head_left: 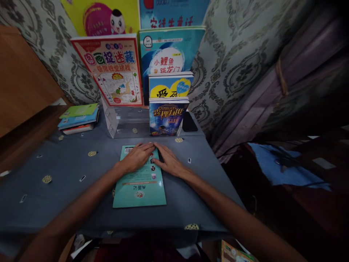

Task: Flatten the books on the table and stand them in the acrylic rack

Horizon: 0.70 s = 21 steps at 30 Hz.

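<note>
A teal book (141, 185) lies flat on the cloth-covered table, its printing upside down to me and a barcode near its far left corner. My left hand (137, 157) rests on the far half of its cover, fingers stretched toward the far right corner. At the book's right edge is my right hand (169, 160), its fingers extended to that same corner and its thumb apart, reaching onto the cover. The fingertips of both hands meet there. Whether any right fingers go under the book, I cannot tell.
Beyond the hands, a clear display rack (128, 131) holds several upright books, among them a dark blue book (166, 120) and a red-bordered book (120, 72). A small book stack (79, 118) lies at the left. A black phone (189, 122) sits right of the rack.
</note>
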Available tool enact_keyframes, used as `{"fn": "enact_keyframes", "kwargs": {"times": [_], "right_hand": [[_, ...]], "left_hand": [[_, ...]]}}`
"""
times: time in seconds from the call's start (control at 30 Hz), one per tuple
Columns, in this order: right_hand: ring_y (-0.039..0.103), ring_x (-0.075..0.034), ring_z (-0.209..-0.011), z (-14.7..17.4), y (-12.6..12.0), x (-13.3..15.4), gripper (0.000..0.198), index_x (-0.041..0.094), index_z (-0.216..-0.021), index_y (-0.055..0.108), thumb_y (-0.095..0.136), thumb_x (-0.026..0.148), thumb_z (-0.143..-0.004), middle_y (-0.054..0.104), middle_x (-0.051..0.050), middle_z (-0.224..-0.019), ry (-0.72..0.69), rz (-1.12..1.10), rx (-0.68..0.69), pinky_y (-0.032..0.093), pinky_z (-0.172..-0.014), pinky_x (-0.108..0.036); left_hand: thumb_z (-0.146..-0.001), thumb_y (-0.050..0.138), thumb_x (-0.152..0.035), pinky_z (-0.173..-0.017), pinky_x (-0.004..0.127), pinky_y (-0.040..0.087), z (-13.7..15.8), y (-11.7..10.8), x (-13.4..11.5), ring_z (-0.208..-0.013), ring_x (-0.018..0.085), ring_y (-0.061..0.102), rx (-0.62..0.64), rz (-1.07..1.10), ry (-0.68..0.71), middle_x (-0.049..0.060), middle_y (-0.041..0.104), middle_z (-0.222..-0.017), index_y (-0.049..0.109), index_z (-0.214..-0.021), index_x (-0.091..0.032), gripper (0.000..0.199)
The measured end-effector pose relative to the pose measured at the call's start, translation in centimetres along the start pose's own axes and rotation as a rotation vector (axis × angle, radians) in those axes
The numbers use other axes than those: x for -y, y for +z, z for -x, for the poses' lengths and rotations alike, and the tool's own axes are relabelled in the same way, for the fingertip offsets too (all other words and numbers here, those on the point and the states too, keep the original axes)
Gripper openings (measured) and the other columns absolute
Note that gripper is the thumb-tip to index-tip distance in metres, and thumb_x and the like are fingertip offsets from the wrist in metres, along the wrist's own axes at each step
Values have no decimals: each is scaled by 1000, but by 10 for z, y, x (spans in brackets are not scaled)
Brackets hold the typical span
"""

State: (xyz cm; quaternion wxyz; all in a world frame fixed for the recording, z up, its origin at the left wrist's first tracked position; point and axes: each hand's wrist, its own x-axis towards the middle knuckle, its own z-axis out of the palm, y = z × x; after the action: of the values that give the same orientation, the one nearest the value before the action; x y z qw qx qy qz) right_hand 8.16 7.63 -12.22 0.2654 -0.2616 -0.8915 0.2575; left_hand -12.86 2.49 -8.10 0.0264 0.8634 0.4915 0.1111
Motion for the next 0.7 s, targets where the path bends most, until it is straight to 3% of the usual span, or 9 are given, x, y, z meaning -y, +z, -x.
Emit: {"fn": "enact_keyframes", "kwargs": {"times": [0.27, 0.5, 0.7], "right_hand": [[43, -32, -142, -4, -2, -1, 74, 17, -156, 29, 58, 43, -93, 46, -19, -153, 8, 10, 1, 36, -116, -57], [39, -31, -145, 0, -2, -2, 71, 17, -157, 28, 54, 42, -96, 42, -20, -156, -25, 34, 9, 35, -117, -56], [35, -30, -147, 5, -4, 3, 66, 18, -157, 30, 49, 43, -99, 39, -18, -158, -35, 61, 17, 34, -119, -57]], "left_hand": [[-104, 37, -24, -115, 49, 35, -3, 7, -2, -141, 25, 46, -41, 34, 7, 14, 51, -150, 50, -144, -18, 43], [-103, 39, -23, -114, 50, 38, -3, 9, -2, -140, 25, 48, -81, 7, 22, 14, 53, -148, 52, -142, -16, 41], [-101, 43, -21, -110, 48, 45, 0, 12, -2, -132, 24, 57, -192, -4, 84, 13, 64, -136, 61, -132, -16, 36]]}}
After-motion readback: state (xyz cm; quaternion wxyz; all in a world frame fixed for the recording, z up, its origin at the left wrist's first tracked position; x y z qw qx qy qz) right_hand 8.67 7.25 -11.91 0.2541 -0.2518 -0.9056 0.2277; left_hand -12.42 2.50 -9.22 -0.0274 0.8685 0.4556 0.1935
